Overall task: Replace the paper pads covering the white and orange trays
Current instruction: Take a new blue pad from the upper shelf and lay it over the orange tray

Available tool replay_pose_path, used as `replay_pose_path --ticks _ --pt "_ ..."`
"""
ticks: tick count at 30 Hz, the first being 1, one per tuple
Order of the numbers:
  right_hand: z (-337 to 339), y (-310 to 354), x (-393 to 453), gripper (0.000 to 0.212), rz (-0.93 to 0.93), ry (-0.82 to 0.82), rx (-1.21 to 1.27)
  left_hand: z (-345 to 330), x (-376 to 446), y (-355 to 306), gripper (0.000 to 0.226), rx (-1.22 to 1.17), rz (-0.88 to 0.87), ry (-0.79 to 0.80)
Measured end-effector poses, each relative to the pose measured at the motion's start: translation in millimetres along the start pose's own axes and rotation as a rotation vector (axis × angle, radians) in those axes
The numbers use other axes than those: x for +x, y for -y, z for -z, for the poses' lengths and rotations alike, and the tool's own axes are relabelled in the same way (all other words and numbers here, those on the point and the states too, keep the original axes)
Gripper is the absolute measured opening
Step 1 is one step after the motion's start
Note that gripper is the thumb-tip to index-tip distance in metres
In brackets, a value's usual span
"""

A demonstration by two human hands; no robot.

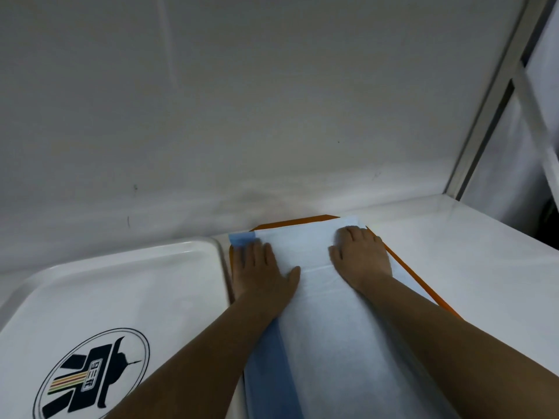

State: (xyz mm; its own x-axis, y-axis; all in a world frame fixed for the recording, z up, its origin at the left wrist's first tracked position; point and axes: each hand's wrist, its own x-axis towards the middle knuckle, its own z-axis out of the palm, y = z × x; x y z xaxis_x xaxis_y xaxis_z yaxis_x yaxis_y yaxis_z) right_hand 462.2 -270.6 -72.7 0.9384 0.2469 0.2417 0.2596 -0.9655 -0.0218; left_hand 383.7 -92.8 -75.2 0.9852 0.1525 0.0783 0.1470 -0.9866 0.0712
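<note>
Head view: white bench [453, 252] carries the white tray [106, 285], bare, no pad yet by the look of it. Just beside it on the right, the orange tray [417, 276] is nearly hidden under a white-and-blue paper pad [317, 313]. Left hand [261, 273] and right hand [360, 255] lie flat on the pad, each grip released, fingers straight, pressing it down. Orange tray about done, white one left.

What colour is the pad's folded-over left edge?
Blue, on the pad's folded-over left edge; head view shows it.
</note>
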Motion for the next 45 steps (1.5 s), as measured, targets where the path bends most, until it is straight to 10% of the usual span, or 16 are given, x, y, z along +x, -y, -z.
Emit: replay_pose_path --ticks 5,15,23,29,39,45 --pt "-5.0 -10.7 7.9 0.072 0.092 0.240 0.051 -8.3 3.5 -1.5 0.073 -0.066 -0.126 0.090" --pt "-0.9 -13.8 -3.0 0.079 -0.078 0.166 -0.073 0.0 -12.6 -8.0 0.088 0.108 0.107 0.083" --pt "25.0 -0.8 -85.7 0.062 0.194 0.280 0.218 3.9 -86.9 -55.6 0.082 -0.162 -0.248 0.193" --pt "22.6 -36.0 -119.0 0.122 0.124 0.315 0.172 4.6 -126.6 -52.6 0.089 -0.145 -0.040 0.246" --pt "54.3 -39.9 -144.8 0.082 0.076 0.267 0.172 25.5 -158.0 -64.1 0.107 -0.219 -0.077 0.199" --pt "87.7 -43.6 -209.4 0.066 0.243 0.508 0.434 37.2 -213.0 -77.5 0.046 -0.294 -0.318 0.099"
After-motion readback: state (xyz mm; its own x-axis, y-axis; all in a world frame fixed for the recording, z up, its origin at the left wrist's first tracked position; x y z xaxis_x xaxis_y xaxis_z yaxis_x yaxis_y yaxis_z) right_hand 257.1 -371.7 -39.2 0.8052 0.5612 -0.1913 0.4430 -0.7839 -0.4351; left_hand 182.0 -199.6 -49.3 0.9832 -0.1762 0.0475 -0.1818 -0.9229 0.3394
